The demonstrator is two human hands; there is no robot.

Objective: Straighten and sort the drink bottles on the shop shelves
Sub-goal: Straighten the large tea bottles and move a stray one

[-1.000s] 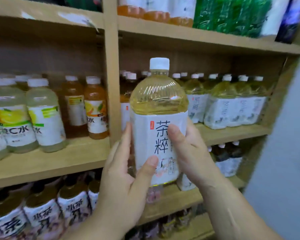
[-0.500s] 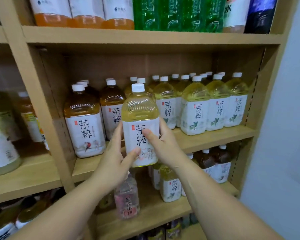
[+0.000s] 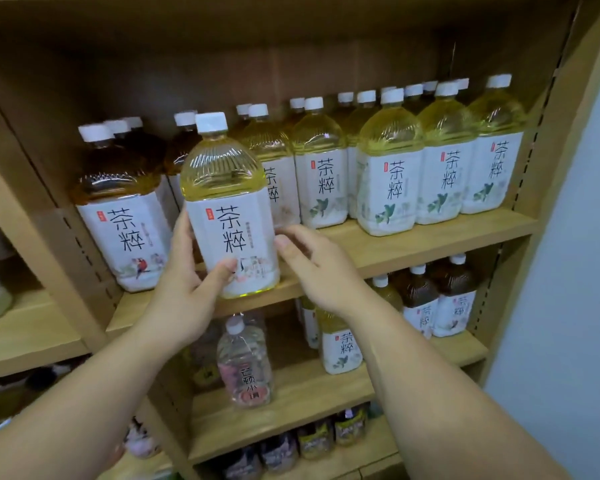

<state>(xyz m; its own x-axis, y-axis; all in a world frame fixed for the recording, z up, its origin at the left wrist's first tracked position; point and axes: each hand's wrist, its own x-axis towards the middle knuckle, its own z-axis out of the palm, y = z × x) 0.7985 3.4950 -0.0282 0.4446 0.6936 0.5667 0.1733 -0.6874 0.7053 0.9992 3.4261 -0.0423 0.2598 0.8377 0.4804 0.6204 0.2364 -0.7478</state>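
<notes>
One bottle (image 3: 229,206) shelfward (right hand (image 3: 312,268) off)

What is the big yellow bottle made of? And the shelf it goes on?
The held bottle looks like clear, shiny plastic: you see the yellow drink through it, and its ribbed shoulder catches the light. Its cap looks like white matte plastic, and the label seems a plastic wrap or paper. The shelf looks like pale wood or wood-look board, with grain lines and a dull finish.

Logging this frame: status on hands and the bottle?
Left hand gripping pale yellow tea bottle at shelf front edge. Right hand open beside it, apparently just off the label. Dark tea bottle close left.
</notes>
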